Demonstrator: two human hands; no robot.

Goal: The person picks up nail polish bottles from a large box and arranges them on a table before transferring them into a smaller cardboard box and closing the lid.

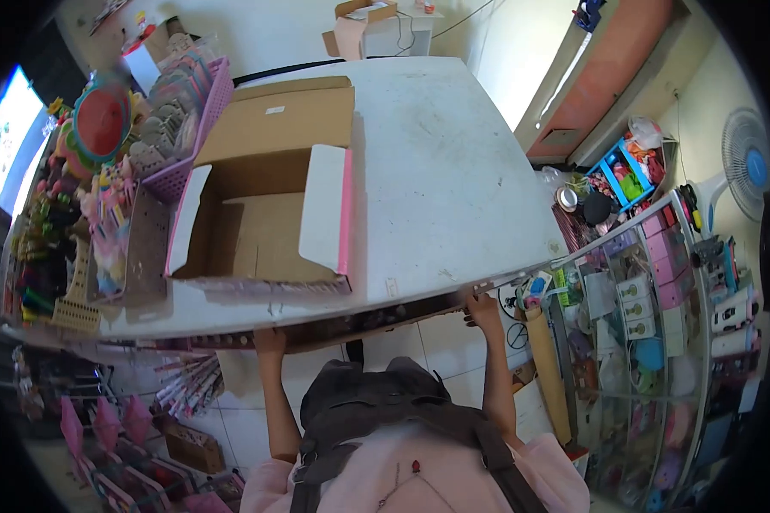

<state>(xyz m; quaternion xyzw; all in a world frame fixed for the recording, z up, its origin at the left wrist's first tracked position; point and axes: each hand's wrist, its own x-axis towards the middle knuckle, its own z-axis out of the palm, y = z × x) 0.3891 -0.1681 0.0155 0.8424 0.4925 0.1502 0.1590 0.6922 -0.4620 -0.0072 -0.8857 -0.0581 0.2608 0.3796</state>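
Note:
Below the table's near edge, a shallow brown drawer (pixel 376 321) shows as a narrow dark strip, with small dark things inside that I cannot make out. My left hand (pixel 270 342) grips its front edge on the left, fingertips hidden. Farther right, my right hand (pixel 481 311) is closed on the drawer's right end, its fingers curled. Above, on the white table (pixel 436 179), stands an open cardboard box (pixel 257 231) with pink sides and white inner flaps. Its lid is folded back, and its brown inside holds nothing visible.
Purple and white baskets (pixel 150 248) of colourful trinkets crowd the table's left side. A glass display case (pixel 624 342) with goods and a fan (pixel 744 162) stand to the right. Pink-framed racks (pixel 137 453) are at lower left. A blue crate (pixel 620 175) sits near the door.

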